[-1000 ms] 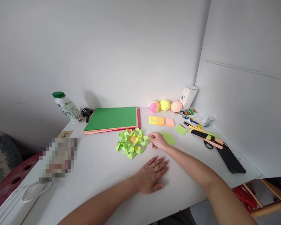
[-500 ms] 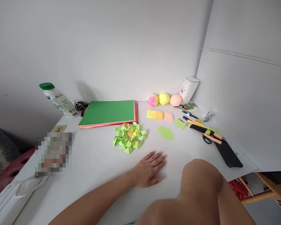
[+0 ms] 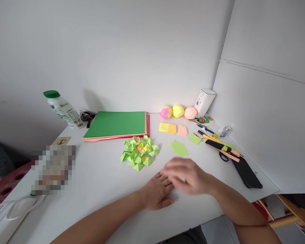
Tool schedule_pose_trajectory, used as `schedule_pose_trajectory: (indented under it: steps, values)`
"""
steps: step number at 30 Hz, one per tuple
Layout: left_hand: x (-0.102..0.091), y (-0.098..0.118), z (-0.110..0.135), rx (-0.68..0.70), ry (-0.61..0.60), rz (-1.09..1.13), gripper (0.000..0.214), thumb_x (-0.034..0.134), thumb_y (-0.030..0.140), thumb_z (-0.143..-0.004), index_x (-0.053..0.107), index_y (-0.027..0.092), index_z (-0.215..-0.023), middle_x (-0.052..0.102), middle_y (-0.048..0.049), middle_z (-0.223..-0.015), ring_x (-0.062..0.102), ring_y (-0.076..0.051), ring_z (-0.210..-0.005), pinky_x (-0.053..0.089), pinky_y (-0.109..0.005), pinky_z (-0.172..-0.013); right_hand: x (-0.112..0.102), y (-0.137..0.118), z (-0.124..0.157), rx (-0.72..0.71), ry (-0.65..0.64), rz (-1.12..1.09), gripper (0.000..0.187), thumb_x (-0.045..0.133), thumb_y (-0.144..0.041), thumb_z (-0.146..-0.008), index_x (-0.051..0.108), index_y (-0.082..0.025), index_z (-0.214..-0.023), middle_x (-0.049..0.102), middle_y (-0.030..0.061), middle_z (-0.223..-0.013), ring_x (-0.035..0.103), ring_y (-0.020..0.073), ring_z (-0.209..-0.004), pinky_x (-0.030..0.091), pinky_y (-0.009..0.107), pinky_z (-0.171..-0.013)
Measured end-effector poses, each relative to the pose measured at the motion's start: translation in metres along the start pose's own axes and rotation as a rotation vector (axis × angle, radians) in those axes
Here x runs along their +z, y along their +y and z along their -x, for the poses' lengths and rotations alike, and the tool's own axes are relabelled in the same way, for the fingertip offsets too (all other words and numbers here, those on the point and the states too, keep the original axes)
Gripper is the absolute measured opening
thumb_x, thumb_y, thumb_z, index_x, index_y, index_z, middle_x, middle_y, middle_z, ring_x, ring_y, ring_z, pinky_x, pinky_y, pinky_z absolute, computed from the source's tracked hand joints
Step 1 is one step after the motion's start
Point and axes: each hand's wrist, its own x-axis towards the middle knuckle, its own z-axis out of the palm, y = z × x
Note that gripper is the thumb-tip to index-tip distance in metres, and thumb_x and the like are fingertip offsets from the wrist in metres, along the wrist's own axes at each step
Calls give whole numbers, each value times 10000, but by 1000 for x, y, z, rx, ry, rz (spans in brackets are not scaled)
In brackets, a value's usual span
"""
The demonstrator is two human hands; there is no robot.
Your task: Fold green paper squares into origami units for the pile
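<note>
My left hand [image 3: 156, 193] lies flat on the white table [image 3: 99, 176], palm down, fingers stretched out, holding nothing. My right hand [image 3: 186, 176] hovers just above and to the right of it, partly over its fingers; it is smeared by motion and its fingers cannot be read. A pile of small folded green and yellow paper pieces [image 3: 139, 152] lies just beyond both hands. A few loose green paper squares [image 3: 178, 147] lie to the right of the pile.
A stack of coloured paper with a green sheet on top [image 3: 117, 124] lies at the back. Three paper balls [image 3: 178, 111], sticky note pads [image 3: 173, 128], a white box [image 3: 204, 101], pens and scissors [image 3: 218, 144], a black case [image 3: 246, 173] and a bottle [image 3: 63, 110] stand around.
My right hand left the paper pile, swung back close to the camera, and now hovers low over my left hand's fingers. My left hand stayed flat on the table.
</note>
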Motion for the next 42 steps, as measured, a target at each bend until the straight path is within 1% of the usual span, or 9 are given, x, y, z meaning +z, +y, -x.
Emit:
schedule_pose_trajectory:
  steps: [3,5,7,11,18,25,34,40,42]
  values:
    - [-3,0,0,116,-126,-24,646,370,526,-851,255,202,-1398,257,-80,-1470,207,-277,-1348,137,-443,-1108,26,45,8,347,-87,259,319,508,-213,-804,593,-143,-1103,564,166,-1167,490,293,-1134,426,451,-940]
    - [-5,-1,-1,122,-159,-32,643,349,504,-868,213,186,-1410,196,-98,-1485,155,-287,-1361,113,-478,-1103,41,67,20,514,-178,333,418,559,-230,-749,570,-83,-1140,489,211,-1259,437,328,-1184,402,461,-960]
    - [-6,-1,-1,110,-173,-27,639,332,510,-872,209,189,-1411,184,-92,-1489,138,-285,-1364,102,-478,-1103,52,81,31,586,-227,353,409,539,-206,-742,581,-78,-1128,530,199,-1223,465,302,-1165,403,425,-968]
    - [-7,0,-1,104,-195,-10,636,303,519,-876,210,184,-1409,164,-90,-1493,110,-279,-1370,83,-472,-1107,58,92,39,544,-225,362,345,483,-126,-748,623,-115,-1063,616,139,-1129,532,248,-1103,432,365,-942]
    - [-12,2,-4,97,-209,-6,625,309,516,-875,255,174,-1395,198,-100,-1483,132,-290,-1364,118,-486,-1100,58,98,42,497,-166,354,352,443,-53,-753,638,-118,-1038,644,114,-1102,564,216,-1083,448,341,-940]
    - [-8,-2,-4,110,-184,11,634,351,525,-857,281,183,-1387,240,-99,-1473,179,-296,-1354,129,-490,-1099,61,93,44,528,-131,329,330,505,-160,-762,623,-97,-1064,626,147,-1127,544,242,-1109,437,366,-953]
    - [-7,-6,-4,132,-163,-13,644,433,480,-836,255,213,-1394,278,-85,-1463,215,-283,-1346,142,-474,-1103,58,91,38,588,-173,316,405,444,-45,-749,579,-102,-1126,622,134,-1135,547,217,-1106,441,337,-938]
    - [-8,-5,-1,138,-143,-6,607,425,434,-855,253,211,-1392,270,-92,-1465,218,-277,-1346,156,-477,-1102,59,88,39,639,-135,293,397,521,-160,-753,564,-97,-1143,613,135,-1145,553,239,-1088,452,345,-920]
    - [-8,-5,0,132,-140,-3,605,428,431,-854,256,213,-1391,272,-91,-1465,217,-276,-1346,156,-472,-1104,60,87,39,659,-137,287,405,519,-133,-743,565,-104,-1144,608,134,-1154,553,236,-1088,455,336,-914]
